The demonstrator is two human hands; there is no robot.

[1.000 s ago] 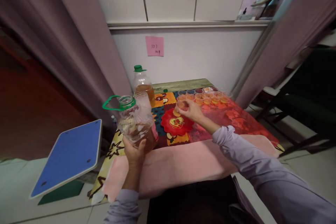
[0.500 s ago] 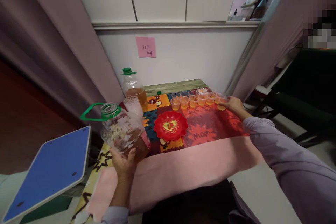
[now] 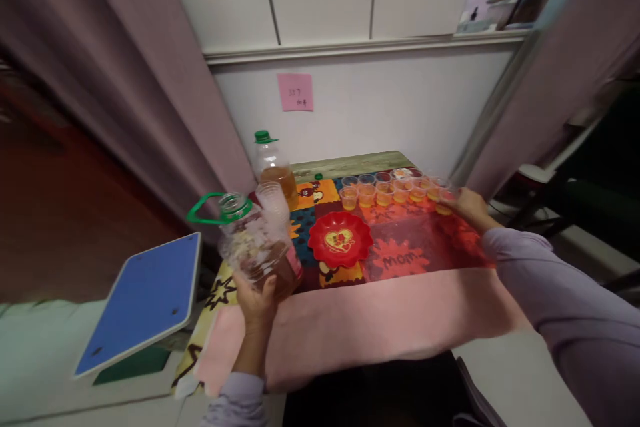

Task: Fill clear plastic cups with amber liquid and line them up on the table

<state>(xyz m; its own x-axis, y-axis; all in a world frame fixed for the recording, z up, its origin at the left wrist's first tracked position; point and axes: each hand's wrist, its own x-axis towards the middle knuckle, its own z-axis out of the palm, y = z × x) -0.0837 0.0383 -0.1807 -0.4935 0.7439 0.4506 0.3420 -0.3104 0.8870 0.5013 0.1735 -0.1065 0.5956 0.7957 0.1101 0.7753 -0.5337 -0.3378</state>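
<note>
My left hand (image 3: 257, 297) is wrapped round the lower side of a large clear plastic jug (image 3: 257, 247). The jug is uncapped, has a green handle and holds brown liquid, and it tilts slightly. At the right end of a row of small cups (image 3: 384, 195), my right hand (image 3: 470, 208) pinches a clear plastic cup (image 3: 443, 203) with a little yellow-orange liquid in it. Several cups of the front row hold similar liquid. Behind the held jug is a stack of clear cups (image 3: 274, 203).
A second jug (image 3: 277, 180) with a green cap stands at the back left. A red scalloped plate (image 3: 320, 243) lies mid-table, near a small green cap (image 3: 319, 177). To the left is a blue-topped stool (image 3: 145, 300). A pink cloth (image 3: 380, 320) covers the table's front edge.
The view has swung left, so everything appears farther right. Both hands keep their holds on the jug and the end cup, with little visible movement against the table.
</note>
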